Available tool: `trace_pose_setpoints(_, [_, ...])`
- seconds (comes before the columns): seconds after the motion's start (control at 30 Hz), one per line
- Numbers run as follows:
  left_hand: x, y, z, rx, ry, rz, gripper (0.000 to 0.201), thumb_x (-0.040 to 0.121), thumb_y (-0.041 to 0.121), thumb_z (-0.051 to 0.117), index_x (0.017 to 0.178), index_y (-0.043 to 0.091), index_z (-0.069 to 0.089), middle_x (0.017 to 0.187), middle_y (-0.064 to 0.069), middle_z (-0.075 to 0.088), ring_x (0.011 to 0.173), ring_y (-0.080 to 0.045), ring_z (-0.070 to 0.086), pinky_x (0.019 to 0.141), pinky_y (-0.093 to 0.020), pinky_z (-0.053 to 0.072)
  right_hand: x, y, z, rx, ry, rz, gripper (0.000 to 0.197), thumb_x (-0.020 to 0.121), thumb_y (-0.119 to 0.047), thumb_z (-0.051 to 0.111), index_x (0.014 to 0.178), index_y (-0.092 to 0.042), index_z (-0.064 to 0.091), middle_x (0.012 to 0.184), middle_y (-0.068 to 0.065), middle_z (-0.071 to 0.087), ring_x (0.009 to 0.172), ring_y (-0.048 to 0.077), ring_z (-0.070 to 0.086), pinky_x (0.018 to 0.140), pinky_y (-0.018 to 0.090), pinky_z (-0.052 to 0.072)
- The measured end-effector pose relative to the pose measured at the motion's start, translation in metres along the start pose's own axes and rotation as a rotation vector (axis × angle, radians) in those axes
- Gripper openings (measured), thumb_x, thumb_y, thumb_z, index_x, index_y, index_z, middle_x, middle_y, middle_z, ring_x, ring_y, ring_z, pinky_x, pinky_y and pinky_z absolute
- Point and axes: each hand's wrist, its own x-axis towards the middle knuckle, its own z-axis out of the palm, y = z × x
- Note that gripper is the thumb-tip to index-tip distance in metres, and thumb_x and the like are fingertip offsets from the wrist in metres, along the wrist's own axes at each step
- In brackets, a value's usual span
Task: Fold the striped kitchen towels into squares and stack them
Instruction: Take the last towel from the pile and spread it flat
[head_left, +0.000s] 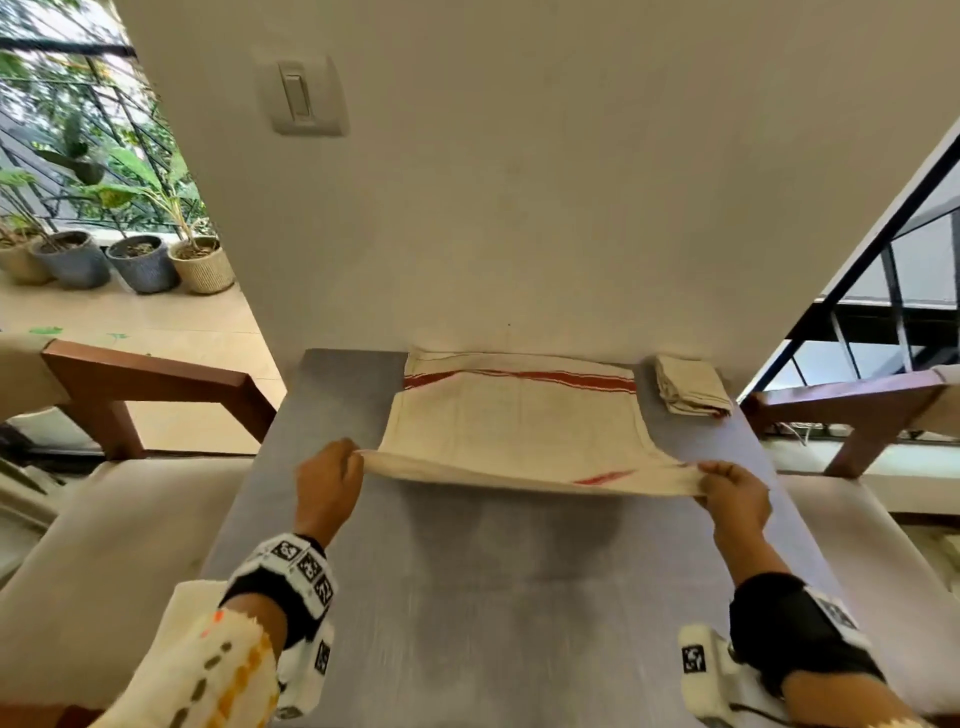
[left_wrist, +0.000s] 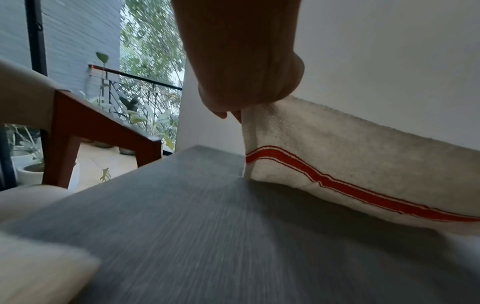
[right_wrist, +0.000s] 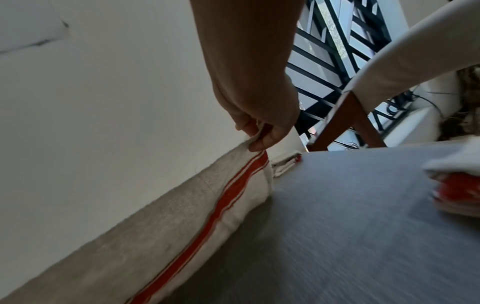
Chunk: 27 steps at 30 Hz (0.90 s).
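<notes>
Fingers of left hand pinch near-left corner of cream cotton kitchen towel w/ red stripes; fingers of right hand pinch near-right corner. Both corners are raised off grey wood-grain desk, near edge stretched taut btwn hands, cloth sagging a bit in the middle. Far part of towel lies flat on desk, far edge touching beige wall, one red stripe running along that far edge, another near the lifted edge. Small folded cream towel w/ red edge sits on desk's far-right corner, just beside the spread towel, not touching it. Right wrist view shows another blurry folded cream-and-red cloth at desk's right side. Wooden-framed chairs w/ cream cushions stand either side of desk. Potted plants sit on balcony floor far left.
</notes>
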Motion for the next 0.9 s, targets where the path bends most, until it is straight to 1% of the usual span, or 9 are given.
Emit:
trace_pose_setpoints(0.1, [-0.023,-0.027,0.012,0.055,-0.154,-0.028,0.014,0.09,0.007,0.048,0.082,0.007,0.06,0.082,-0.013,0.063,0.072,-0.024,0.052,0.07,-0.032,0.036,-0.012,0.033,-0.007,-0.111,-0.039,0.012,0.021,0.084,0.001,0.053,0.087,-0.012,0.068,0.103,0.018,0.063,0.099,0.035,0.057,0.092,0.049,0.049])
trace_pose_setpoints(0.23, [-0.047,-0.049,0.019,0.158,-0.313,-0.057,0.016,0.09,0.013,0.048,0.079,0.011,0.06,0.087,-0.01,0.064,0.081,-0.027,0.058,0.074,-0.031,0.036,-0.026,0.068,-0.018,-0.223,-0.08,0.042,0.021,0.085,0.002,0.052,0.085,-0.009,0.069,0.103,0.021,0.063,0.095,0.04,0.057,0.092,0.051,0.048])
trace_pose_setpoints(0.37, [-0.066,-0.063,0.022,0.345,-0.435,0.003,0.019,0.09,0.023,0.045,0.076,0.019,0.057,0.087,-0.001,0.063,0.081,-0.015,0.05,0.076,-0.028,0.032,-0.034,0.104,-0.03,-0.36,-0.129,0.093,0.016,0.084,0.004,0.056,0.095,0.003,0.068,0.104,0.027,0.062,0.095,0.043,0.057,0.091,0.053,0.048])
trace_pose_setpoints(0.43, [-0.074,-0.072,0.023,0.466,-0.496,0.041,0.024,0.09,0.03,0.042,0.08,0.02,0.061,0.086,0.003,0.062,0.081,-0.011,0.045,0.076,-0.027,0.027,-0.04,0.113,-0.034,-0.479,-0.198,0.147,0.017,0.083,0.002,0.059,0.097,0.003,0.068,0.103,0.025,0.062,0.095,0.04,0.058,0.092,0.049,0.048])
trace_pose_setpoints(0.5, [-0.078,-0.08,0.022,0.551,-0.533,0.065,0.029,0.089,0.035,0.041,0.085,0.021,0.065,0.085,0.005,0.063,0.08,-0.01,0.044,0.077,-0.027,0.026,-0.043,0.116,-0.036,-0.688,-0.248,0.21,0.018,0.083,-0.01,0.063,0.098,-0.001,0.067,0.105,0.022,0.064,0.098,0.036,0.06,0.092,0.043,0.049])
trace_pose_setpoints(0.6, [-0.078,-0.082,0.021,0.571,-0.523,0.068,0.035,0.089,0.041,0.035,0.073,0.025,0.062,0.081,0.003,0.066,0.077,-0.011,0.044,0.076,-0.028,0.024,-0.048,0.117,-0.039,-0.97,-0.262,0.216,0.022,0.087,-0.018,0.054,0.101,-0.003,0.063,0.113,0.018,0.062,0.107,0.031,0.057,0.093,0.036,0.045])
trace_pose_setpoints(0.73, [-0.064,-0.075,0.018,0.52,-0.414,0.06,0.039,0.093,0.042,0.037,0.062,0.025,0.055,0.072,0.001,0.066,0.076,-0.015,0.049,0.075,-0.031,0.024,-0.049,0.101,-0.033,-1.141,-0.268,-0.083,0.022,0.09,-0.015,0.045,0.092,-0.005,0.065,0.101,0.015,0.067,0.096,0.03,0.061,0.077,0.031,0.047])
trace_pose_setpoints(0.8, [-0.052,-0.068,0.021,0.499,-0.364,0.048,0.043,0.093,0.041,0.038,0.06,0.02,0.057,0.068,0.0,0.064,0.075,-0.016,0.05,0.076,-0.032,0.027,-0.041,0.091,-0.021,-1.064,-0.259,-0.093,0.019,0.089,-0.015,0.046,0.086,-0.007,0.063,0.096,0.015,0.066,0.087,0.029,0.06,0.071,0.029,0.044])
trace_pose_setpoints(0.9, [-0.026,-0.053,0.029,0.484,-0.296,0.053,0.045,0.094,0.038,0.038,0.063,0.015,0.062,0.068,-0.001,0.064,0.075,-0.018,0.052,0.081,-0.035,0.031,-0.024,0.072,0.001,-0.954,-0.257,-0.079,0.016,0.088,-0.015,0.05,0.089,-0.008,0.065,0.092,0.014,0.063,0.081,0.026,0.059,0.072,0.03,0.045])
